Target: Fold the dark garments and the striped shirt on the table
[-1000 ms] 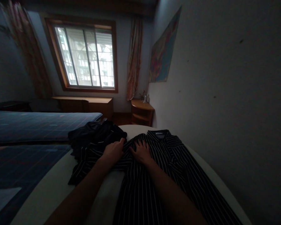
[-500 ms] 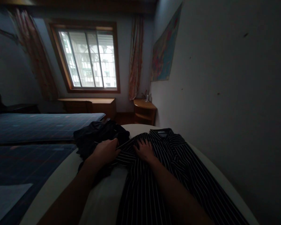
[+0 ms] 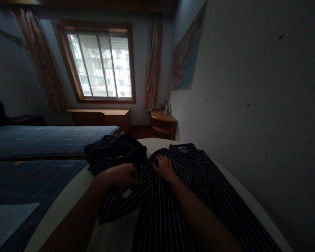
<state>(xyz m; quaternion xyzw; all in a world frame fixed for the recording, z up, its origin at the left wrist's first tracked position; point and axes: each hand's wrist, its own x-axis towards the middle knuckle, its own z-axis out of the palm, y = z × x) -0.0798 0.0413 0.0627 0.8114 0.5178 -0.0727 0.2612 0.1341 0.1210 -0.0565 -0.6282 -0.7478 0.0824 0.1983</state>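
A black shirt (image 3: 168, 210) with thin white stripes is spread on a pale round-edged table, its collar at the far end. My right hand (image 3: 164, 167) lies flat on it near the shoulder, fingers spread. My left hand (image 3: 124, 175) is closed at the shirt's left sleeve (image 3: 120, 204), knuckles up. The fingertips are partly hidden and seem to pinch the cloth. A small pale patch shows just below this hand. Beyond it sits a crumpled heap of dark clothing (image 3: 115, 150).
The pale table (image 3: 51, 217) has a curved edge and stands near the right wall. Beds with blue checked covers (image 3: 49, 140) are at the left, a white sheet-like item (image 3: 10, 220) on the nearer one. A desk (image 3: 105, 112) and a corner shelf (image 3: 164, 116) stand by the window.
My left hand has moved slightly down and turned, and the shirt's left sleeve now extends down-left across the table. My right hand stays pressed on the shirt. The view has shifted slightly.
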